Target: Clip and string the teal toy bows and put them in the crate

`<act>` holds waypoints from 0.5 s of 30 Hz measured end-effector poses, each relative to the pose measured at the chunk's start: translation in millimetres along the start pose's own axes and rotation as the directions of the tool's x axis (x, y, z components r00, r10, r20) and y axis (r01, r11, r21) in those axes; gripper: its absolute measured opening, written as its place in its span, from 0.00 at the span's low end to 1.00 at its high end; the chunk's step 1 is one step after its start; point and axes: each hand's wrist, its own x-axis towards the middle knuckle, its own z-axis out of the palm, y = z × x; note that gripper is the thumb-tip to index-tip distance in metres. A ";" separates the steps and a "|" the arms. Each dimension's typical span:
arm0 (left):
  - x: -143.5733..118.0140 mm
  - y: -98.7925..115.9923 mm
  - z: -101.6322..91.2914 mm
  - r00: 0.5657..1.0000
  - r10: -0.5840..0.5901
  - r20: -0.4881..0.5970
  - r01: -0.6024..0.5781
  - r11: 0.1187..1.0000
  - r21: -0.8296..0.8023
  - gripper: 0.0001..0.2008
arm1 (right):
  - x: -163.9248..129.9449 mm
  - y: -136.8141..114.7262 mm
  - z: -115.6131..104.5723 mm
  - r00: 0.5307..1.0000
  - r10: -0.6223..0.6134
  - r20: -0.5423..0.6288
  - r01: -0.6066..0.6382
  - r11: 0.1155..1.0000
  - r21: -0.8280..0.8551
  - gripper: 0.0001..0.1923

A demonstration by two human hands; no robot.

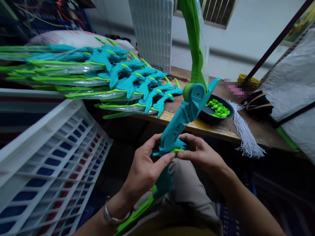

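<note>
Teal toy bow point(180, 123) pinched: left hand point(145, 167), right hand point(199, 152)

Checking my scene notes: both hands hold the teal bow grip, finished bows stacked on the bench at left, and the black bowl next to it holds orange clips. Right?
One thing is off: the clips in the black bowl are green, not orange, as the head view shows. The rest stands: the left hand and right hand both hold the teal bow grip, with finished bows stacked on the bench at left.
</note>
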 end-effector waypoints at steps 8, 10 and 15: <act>18.6 -17.7 2.8 1.000 0.003 0.020 -0.004 0.999 0.041 0.18 | 6.6 16.2 -6.6 0.982 -0.133 -0.132 0.119 0.987 -0.108 0.22; 24.2 -22.2 3.7 1.000 0.021 -0.003 -0.021 0.998 0.059 0.16 | 12.6 18.9 -12.4 0.973 -0.184 -0.137 0.160 0.972 -0.170 0.20; 43.7 -35.8 5.0 0.999 0.006 -0.037 -0.004 0.999 0.046 0.20 | 29.0 34.7 -24.0 0.967 -0.151 -0.204 0.097 0.963 -0.252 0.23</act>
